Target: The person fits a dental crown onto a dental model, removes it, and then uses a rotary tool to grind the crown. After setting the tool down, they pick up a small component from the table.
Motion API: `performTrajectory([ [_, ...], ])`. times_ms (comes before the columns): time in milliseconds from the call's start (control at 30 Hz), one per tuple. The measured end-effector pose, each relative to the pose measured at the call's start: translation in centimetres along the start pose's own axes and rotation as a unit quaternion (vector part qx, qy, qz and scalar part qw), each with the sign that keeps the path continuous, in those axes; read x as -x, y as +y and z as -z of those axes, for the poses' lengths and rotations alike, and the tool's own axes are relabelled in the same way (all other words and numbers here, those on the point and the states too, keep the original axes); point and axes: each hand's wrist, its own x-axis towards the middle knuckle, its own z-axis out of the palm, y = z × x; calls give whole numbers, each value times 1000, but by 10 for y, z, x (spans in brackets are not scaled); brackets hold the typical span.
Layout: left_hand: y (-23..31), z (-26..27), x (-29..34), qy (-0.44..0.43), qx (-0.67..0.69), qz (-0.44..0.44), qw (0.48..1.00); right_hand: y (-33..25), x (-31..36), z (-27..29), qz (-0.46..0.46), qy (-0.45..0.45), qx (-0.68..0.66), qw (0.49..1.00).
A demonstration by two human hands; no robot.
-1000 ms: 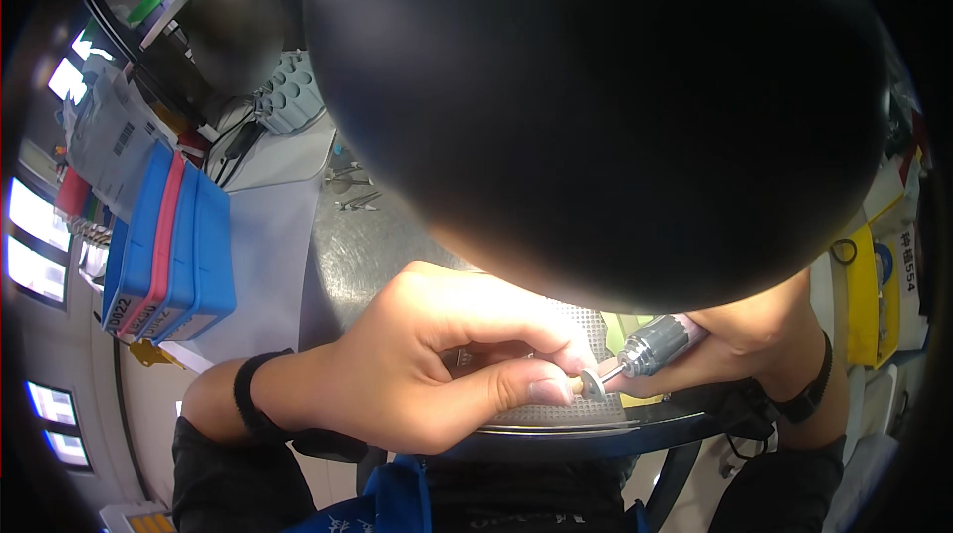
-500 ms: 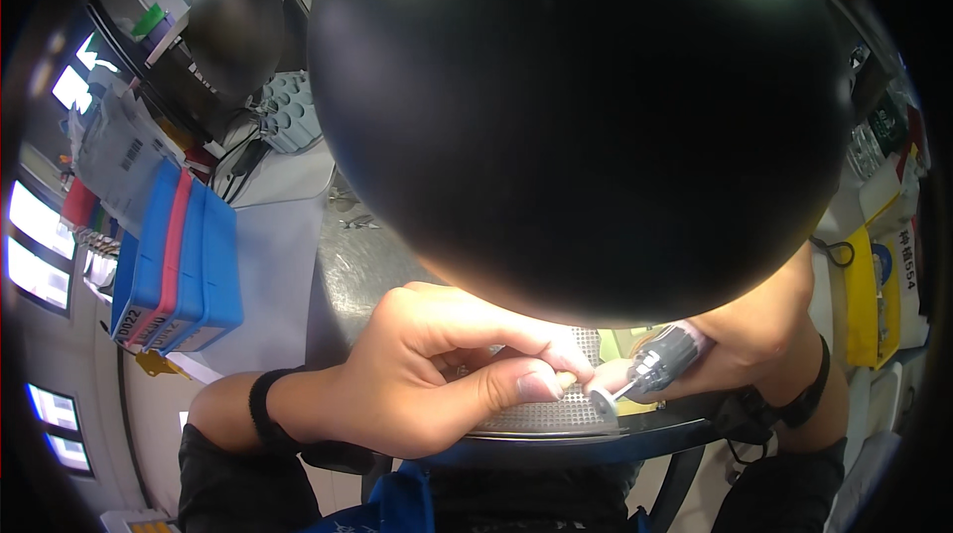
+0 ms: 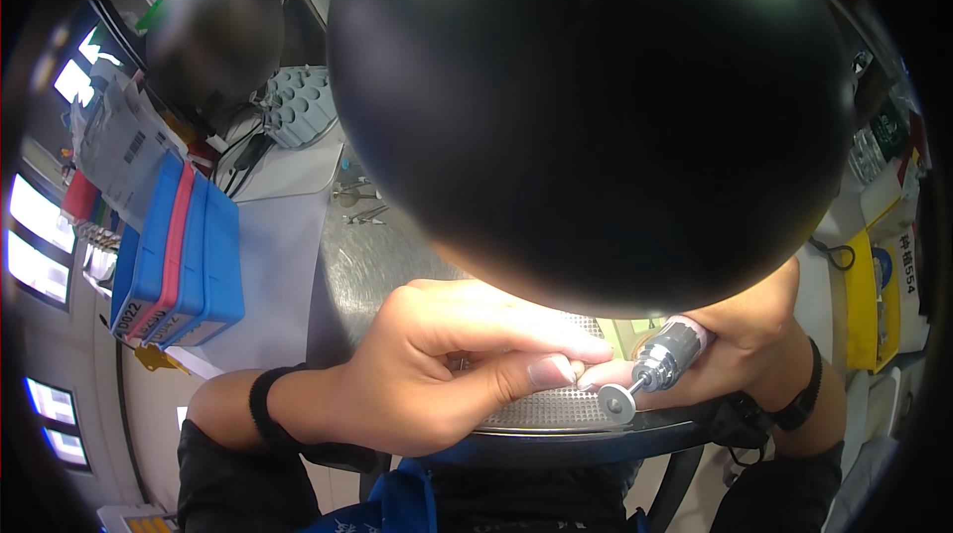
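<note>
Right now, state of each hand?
Left hand: pinched shut on something too small to identify.
Right hand: closed on rotary handpiece, disc at its tip.

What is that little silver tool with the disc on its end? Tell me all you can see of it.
The rotary handpiece has a ribbed, shiny metal chuck and a short shaft ending in a small round pale disc. It slants down toward the person's left, held in the right hand, the disc beside the left hand's pinched fingertips above a perforated metal plate.
</note>
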Motion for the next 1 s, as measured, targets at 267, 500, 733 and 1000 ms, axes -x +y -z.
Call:
performTrajectory([
  [267, 3, -2, 7, 26, 113, 82, 990, -5, 2, -9, -28, -28, 9, 999],
  [500, 1, -8, 7, 54, 99, 48, 992, -8, 2, -3, -22, -45, 48, 998],
  [733, 2, -4, 7, 33, 126, 78, 988, -6, -1, -8, -31, -36, 33, 998],
  [1000, 1, -4, 5, 48, 38, 27, 998, -8, -1, -4, -48, -52, 3, 997],
])
